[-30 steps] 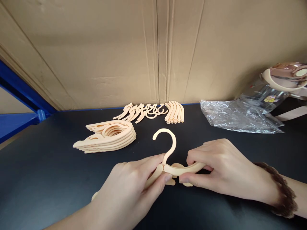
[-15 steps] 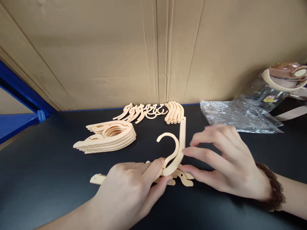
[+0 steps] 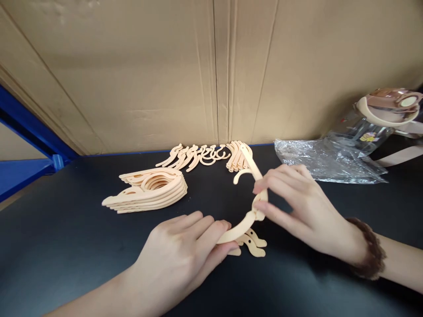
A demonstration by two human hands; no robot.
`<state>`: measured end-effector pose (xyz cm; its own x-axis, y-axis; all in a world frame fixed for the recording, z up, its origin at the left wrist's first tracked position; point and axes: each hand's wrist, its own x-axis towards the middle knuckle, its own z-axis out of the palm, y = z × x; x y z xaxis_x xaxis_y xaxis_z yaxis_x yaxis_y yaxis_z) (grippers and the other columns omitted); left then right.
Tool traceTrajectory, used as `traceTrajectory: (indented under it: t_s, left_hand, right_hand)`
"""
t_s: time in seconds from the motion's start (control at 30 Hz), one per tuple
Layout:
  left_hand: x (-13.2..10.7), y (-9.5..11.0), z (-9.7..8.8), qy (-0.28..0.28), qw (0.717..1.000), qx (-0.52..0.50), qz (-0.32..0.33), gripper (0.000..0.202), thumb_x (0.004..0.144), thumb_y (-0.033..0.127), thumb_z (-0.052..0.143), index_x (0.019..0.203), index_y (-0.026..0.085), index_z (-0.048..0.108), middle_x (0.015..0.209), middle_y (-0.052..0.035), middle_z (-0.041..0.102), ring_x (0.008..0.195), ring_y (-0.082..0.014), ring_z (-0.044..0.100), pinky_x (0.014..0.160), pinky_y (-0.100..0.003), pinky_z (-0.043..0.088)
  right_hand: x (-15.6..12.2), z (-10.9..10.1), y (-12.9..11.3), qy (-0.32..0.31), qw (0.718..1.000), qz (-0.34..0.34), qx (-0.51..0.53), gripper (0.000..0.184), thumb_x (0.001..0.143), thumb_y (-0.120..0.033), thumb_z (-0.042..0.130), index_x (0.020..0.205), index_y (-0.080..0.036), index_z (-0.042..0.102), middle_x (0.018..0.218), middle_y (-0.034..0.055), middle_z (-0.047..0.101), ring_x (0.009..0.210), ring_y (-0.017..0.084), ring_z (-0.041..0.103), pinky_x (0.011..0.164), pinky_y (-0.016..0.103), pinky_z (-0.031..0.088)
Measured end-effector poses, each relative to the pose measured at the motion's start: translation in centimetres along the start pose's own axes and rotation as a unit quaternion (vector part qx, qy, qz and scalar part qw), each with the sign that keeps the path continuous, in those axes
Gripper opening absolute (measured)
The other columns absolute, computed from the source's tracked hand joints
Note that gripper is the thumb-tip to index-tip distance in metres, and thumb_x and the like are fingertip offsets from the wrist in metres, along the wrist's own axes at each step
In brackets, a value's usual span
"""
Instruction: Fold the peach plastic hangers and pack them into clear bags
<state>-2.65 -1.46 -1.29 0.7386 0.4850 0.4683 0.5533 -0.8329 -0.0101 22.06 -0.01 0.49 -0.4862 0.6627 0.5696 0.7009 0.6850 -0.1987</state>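
A peach plastic folding hanger [image 3: 246, 220] is held over the black tabletop [image 3: 66, 246] between both hands. My left hand [image 3: 180, 253] pinches its lower arm near the table. My right hand [image 3: 294, 207] grips the upper part by the joint, with the hook [image 3: 240, 175] and one arm pointing up and away. Two small loose peach pieces [image 3: 254, 244] lie on the table just under the hanger.
A stack of folded peach hangers [image 3: 148, 189] lies to the left. Rows of loose hooks [image 3: 194, 156] and arm pieces [image 3: 238, 156] sit by the cardboard wall [image 3: 211, 70]. A crumpled clear plastic bag [image 3: 324, 160] and a clear jug [image 3: 380, 121] are at the right.
The hanger has been lifted and tilted up, its hook end now farther and higher. My right hand closed on the upper part. My left hand slid along the lower arm.
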Motion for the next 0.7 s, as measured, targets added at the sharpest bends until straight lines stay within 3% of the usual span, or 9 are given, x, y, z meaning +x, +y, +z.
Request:
traceTrajectory:
  t_s: [0.13, 0.23, 0.43, 0.7]
  left_hand:
    - [0.4, -0.8, 0.4, 0.026, 0.999, 0.037, 0.006, 0.019, 0.104, 0.021, 0.045, 0.102, 0.014, 0.062, 0.084, -0.0020, 0.068, 0.075, -0.0202, 0.055, 0.068, -0.032, 0.045]
    - [0.7, -1.4, 0.5, 0.055, 0.997, 0.060, 0.006, 0.020, 0.104, 0.018, 0.044, 0.110, 0.012, 0.062, 0.088, -0.0035, 0.068, 0.082, -0.0217, 0.056, 0.072, -0.032, 0.047]
    - [0.6, -2.0, 0.8, 0.020, 0.999, 0.046, -0.020, 0.021, 0.102, 0.009, 0.045, 0.116, 0.013, 0.061, 0.101, -0.0052, 0.069, 0.091, -0.0216, 0.060, 0.079, -0.032, 0.049]
    - [0.4, -2.4, 1.3, -0.021, 0.995, -0.068, -0.069, 0.026, 0.100, 0.004, 0.041, 0.119, 0.016, 0.055, 0.109, -0.0039, 0.067, 0.094, -0.0200, 0.059, 0.080, -0.030, 0.051]
  right_hand:
    - [0.4, 0.1, 1.5, -0.014, 0.997, 0.076, -0.014, 0.009, 0.092, -0.018, 0.051, 0.084, -0.023, 0.051, 0.078, -0.0033, 0.062, 0.077, 0.018, 0.053, 0.079, 0.035, 0.035]
    - [0.5, 0.2, 2.0, -0.007, 0.995, 0.092, -0.028, 0.011, 0.085, -0.012, 0.052, 0.082, -0.022, 0.048, 0.076, -0.0036, 0.058, 0.073, 0.017, 0.050, 0.078, 0.034, 0.035]
    - [0.5, 0.3, 2.7, 0.002, 0.992, 0.046, -0.116, 0.016, 0.081, -0.007, 0.049, 0.079, -0.022, 0.042, 0.073, -0.0018, 0.053, 0.072, 0.018, 0.047, 0.073, 0.034, 0.033]
    - [0.3, 0.8, 3.0, -0.064, 0.990, -0.008, -0.123, 0.016, 0.087, -0.006, 0.047, 0.081, -0.021, 0.043, 0.078, 0.0001, 0.052, 0.076, 0.019, 0.046, 0.077, 0.035, 0.036]
